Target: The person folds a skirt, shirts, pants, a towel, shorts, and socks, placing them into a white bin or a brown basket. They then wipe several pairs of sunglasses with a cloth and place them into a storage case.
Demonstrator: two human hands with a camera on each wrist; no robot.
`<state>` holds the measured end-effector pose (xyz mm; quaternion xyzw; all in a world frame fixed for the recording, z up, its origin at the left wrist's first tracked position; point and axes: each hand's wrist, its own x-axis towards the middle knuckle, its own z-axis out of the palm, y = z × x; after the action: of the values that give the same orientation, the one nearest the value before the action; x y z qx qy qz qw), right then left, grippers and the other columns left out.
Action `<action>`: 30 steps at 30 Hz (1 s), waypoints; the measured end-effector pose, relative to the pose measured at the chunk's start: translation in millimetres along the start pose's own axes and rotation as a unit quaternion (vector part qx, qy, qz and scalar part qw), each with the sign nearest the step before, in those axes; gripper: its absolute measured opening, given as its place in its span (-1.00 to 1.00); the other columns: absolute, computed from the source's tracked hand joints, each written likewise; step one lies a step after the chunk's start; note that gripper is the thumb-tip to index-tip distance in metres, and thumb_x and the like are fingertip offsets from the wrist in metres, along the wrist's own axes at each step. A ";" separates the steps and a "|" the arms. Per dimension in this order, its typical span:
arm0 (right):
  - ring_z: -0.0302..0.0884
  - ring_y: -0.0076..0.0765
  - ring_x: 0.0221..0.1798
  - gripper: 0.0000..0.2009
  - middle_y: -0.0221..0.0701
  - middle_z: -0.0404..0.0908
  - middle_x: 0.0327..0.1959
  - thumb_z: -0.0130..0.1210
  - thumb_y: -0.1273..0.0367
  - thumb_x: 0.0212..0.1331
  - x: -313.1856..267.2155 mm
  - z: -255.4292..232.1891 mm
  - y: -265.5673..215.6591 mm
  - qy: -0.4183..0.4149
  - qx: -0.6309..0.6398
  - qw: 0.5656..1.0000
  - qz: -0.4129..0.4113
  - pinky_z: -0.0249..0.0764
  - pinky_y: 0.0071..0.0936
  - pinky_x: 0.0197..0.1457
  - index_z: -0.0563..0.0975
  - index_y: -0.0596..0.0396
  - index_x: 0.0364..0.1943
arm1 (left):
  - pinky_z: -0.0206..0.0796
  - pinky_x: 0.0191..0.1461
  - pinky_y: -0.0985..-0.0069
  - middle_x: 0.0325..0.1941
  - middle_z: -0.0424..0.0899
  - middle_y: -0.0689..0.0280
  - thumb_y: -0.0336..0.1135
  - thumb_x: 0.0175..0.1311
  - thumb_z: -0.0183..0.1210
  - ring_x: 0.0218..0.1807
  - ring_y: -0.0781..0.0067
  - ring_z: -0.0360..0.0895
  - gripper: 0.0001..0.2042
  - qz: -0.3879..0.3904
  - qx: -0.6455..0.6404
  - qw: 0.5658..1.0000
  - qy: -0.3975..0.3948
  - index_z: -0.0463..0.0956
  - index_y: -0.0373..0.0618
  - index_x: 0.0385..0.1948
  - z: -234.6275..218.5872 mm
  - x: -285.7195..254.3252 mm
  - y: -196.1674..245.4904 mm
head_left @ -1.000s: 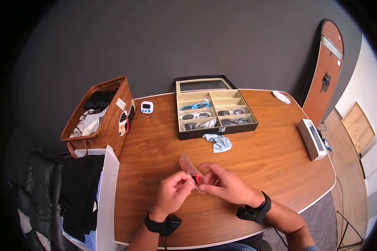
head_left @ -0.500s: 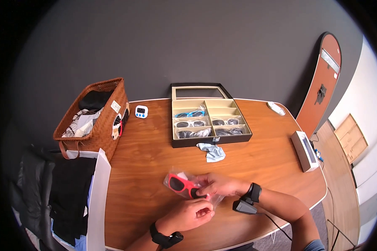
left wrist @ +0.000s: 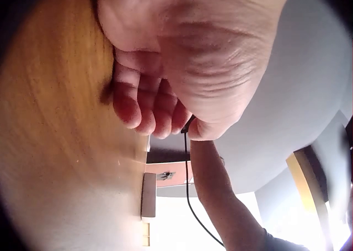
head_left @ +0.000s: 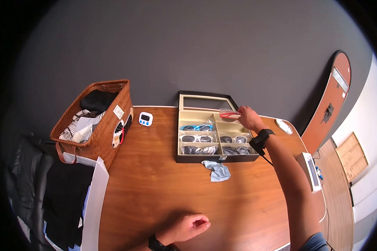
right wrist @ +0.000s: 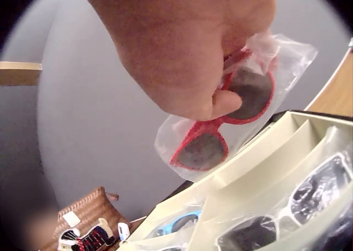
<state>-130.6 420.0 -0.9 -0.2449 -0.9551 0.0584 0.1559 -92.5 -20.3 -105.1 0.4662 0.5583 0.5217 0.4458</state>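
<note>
My right hand (head_left: 251, 119) pinches red sunglasses (head_left: 229, 114) in a clear plastic bag, above the back right compartments of the black display case (head_left: 184, 159). In the right wrist view the bagged red sunglasses (right wrist: 201, 150) hang tilted under my hand (right wrist: 182, 52), over the cream dividers. Blue sunglasses (head_left: 197, 127) and white sunglasses (head_left: 196, 139), also bagged, lie in the left column; more bagged pairs lie in the right column and front row. My left hand (head_left: 188, 228) rests near the table's front edge, fingers loosely curled and holding nothing; the left wrist view shows its palm (left wrist: 209, 52).
A light blue cloth (head_left: 218, 172) lies before the case. A white timer (head_left: 145, 119) and a wicker basket (head_left: 104, 140) stand to the left, above a white box (head_left: 97, 201) of clothes. At the right are a white box (head_left: 309, 171) and a white oval object (head_left: 284, 126).
My right hand has carried the bagged red sunglasses from the table's front up to the case. My left hand has let go of them and stays low, slightly nearer the front edge.
</note>
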 end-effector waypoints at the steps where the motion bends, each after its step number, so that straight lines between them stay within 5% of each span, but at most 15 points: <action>1: 0.49 0.10 0.04 -0.70 -0.10 0.57 -0.09 0.11 0.34 0.06 6.4 10.7 2.1 -0.001 0.003 1.000 -0.003 0.41 -0.17 0.14 0.54 0.15 -0.11 | 0.36 -0.28 0.62 -0.42 0.60 0.39 -0.31 0.36 0.15 -0.39 0.66 0.45 -0.85 -0.002 0.001 1.000 0.003 0.52 -0.21 -0.28 -1.2 -0.3 -0.5; 4: 0.52 0.06 0.05 -0.75 -0.14 0.58 -0.08 0.10 0.27 0.09 15.4 38.3 6.7 -0.178 -0.147 0.973 0.000 0.43 -0.04 0.12 0.61 0.04 -0.18 | 0.27 -0.34 0.71 -0.43 0.55 0.49 -0.36 0.33 0.18 -0.42 0.77 0.36 -0.89 0.028 0.008 1.000 0.008 0.56 -0.18 -0.25 -0.7 -0.7 0.3; 5: 0.52 0.06 0.05 -0.75 -0.14 0.58 -0.08 0.10 0.27 0.09 10.6 42.2 3.7 -0.180 -0.144 0.973 0.000 0.43 -0.04 0.12 0.61 0.04 -0.18 | 0.27 -0.34 0.71 -0.43 0.55 0.49 -0.36 0.33 0.18 -0.42 0.77 0.36 -0.89 0.024 0.009 1.000 0.009 0.56 -0.18 -0.25 -1.9 -0.5 1.6; 7: 0.57 0.05 0.00 -0.80 -0.13 0.63 -0.12 0.06 0.31 0.12 2.2 47.7 -4.1 -0.058 -0.109 0.991 -0.056 0.46 0.03 0.03 0.60 0.02 -0.21 | 0.28 -0.33 0.70 -0.43 0.56 0.47 -0.36 0.32 0.18 -0.42 0.77 0.37 -0.89 0.023 0.007 1.000 0.005 0.56 -0.19 -0.25 -3.8 0.1 2.1; 13: 0.55 -0.02 0.02 -0.79 -0.14 0.59 -0.09 0.09 0.30 0.14 -6.7 34.3 -21.5 -0.115 -0.135 0.984 -0.032 0.45 -0.13 0.07 0.55 0.05 -0.18 | 0.28 -0.34 0.68 -0.43 0.56 0.46 -0.36 0.33 0.17 -0.44 0.75 0.37 -0.89 0.023 0.010 1.000 -0.002 0.56 -0.20 -0.26 -3.9 1.4 0.2; 15: 0.58 0.02 -0.06 -0.73 -0.13 0.64 -0.20 0.12 0.27 0.14 -12.0 35.6 -28.3 0.044 0.014 0.990 -0.133 0.49 -0.12 0.01 0.56 0.03 -0.10 | 0.28 -0.34 0.68 -0.44 0.56 0.46 -0.36 0.33 0.17 -0.43 0.75 0.37 -0.89 0.023 0.002 1.000 0.006 0.56 -0.20 -0.26 -2.4 0.7 0.0; 17: 0.59 0.05 -0.10 -0.71 -0.15 0.66 -0.25 0.14 0.26 0.13 -8.2 52.5 -18.0 0.012 0.007 0.989 -0.146 0.50 -0.12 -0.01 0.58 -0.03 -0.06 | 0.28 -0.33 0.68 -0.44 0.56 0.45 -0.36 0.33 0.17 -0.43 0.75 0.37 -0.89 0.018 -0.009 1.000 0.009 0.55 -0.20 -0.26 -0.2 -1.3 0.0; 19: 0.58 0.03 -0.06 -0.76 -0.18 0.65 -0.21 0.13 0.27 0.15 -1.6 59.8 -9.1 -0.113 -0.043 0.990 -0.069 0.49 -0.14 0.02 0.62 -0.06 -0.11 | 0.29 -0.31 0.69 -0.44 0.56 0.45 -0.35 0.34 0.16 -0.41 0.75 0.38 -0.88 0.027 0.009 1.000 -0.002 0.56 -0.20 -0.25 -3.7 1.3 2.6; 23: 0.59 -0.02 -0.06 -0.81 -0.24 0.65 -0.22 0.11 0.29 0.18 -3.1 58.9 -19.0 -0.121 -0.085 0.986 -0.071 0.51 -0.20 -0.01 0.64 -0.04 -0.17 | 0.30 -0.29 0.68 -0.42 0.56 0.45 -0.33 0.36 0.15 -0.39 0.74 0.39 -0.86 0.030 0.021 0.999 -0.003 0.55 -0.21 -0.23 -2.5 0.0 -3.1; 24: 0.58 -0.01 0.00 -0.76 -0.18 0.61 -0.09 0.09 0.29 0.21 -6.6 49.8 -28.2 -0.149 -0.087 0.984 -0.052 0.50 -0.21 0.06 0.61 0.02 -0.09 | 0.30 -0.28 0.68 -0.41 0.56 0.45 -0.33 0.36 0.14 -0.39 0.73 0.39 -0.86 0.035 0.018 0.999 -0.007 0.55 -0.21 -0.22 -1.1 0.5 -7.9; 25: 0.58 -0.01 0.00 -0.76 -0.18 0.61 -0.09 0.09 0.29 0.21 -7.4 51.9 -27.1 -0.145 -0.087 0.984 -0.057 0.50 -0.21 0.06 0.61 0.02 -0.09 | 0.31 -0.27 0.67 -0.39 0.56 0.46 -0.33 0.37 0.13 -0.38 0.73 0.39 -0.85 0.040 0.016 0.999 -0.009 0.54 -0.22 -0.21 -1.5 1.5 -11.1; 27: 0.53 0.10 0.04 -0.69 -0.02 0.54 0.00 0.08 0.30 0.20 -10.1 60.6 -22.6 -0.030 0.104 0.993 -0.051 0.46 -0.16 0.12 0.57 0.09 -0.01 | 0.31 -0.27 0.67 -0.38 0.56 0.46 -0.33 0.37 0.13 -0.38 0.72 0.40 -0.85 0.041 0.023 0.999 -0.009 0.54 -0.23 -0.21 -2.4 2.8 -12.7; 30: 0.52 0.10 0.06 -0.66 0.00 0.51 0.03 0.09 0.29 0.22 -31.0 41.6 -37.7 -0.016 0.089 0.995 -0.047 0.44 -0.19 0.17 0.53 0.17 0.02 | 0.33 -0.27 0.62 -0.39 0.58 0.41 -0.30 0.38 0.11 -0.39 0.66 0.42 -0.83 0.039 0.013 0.999 -0.009 0.53 -0.23 -0.25 -1.8 1.6 -6.4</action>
<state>-135.4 370.5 -41.5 -0.1837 -0.9592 0.1394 0.1638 -94.9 -19.2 -111.4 0.4982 0.5423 0.5275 0.4236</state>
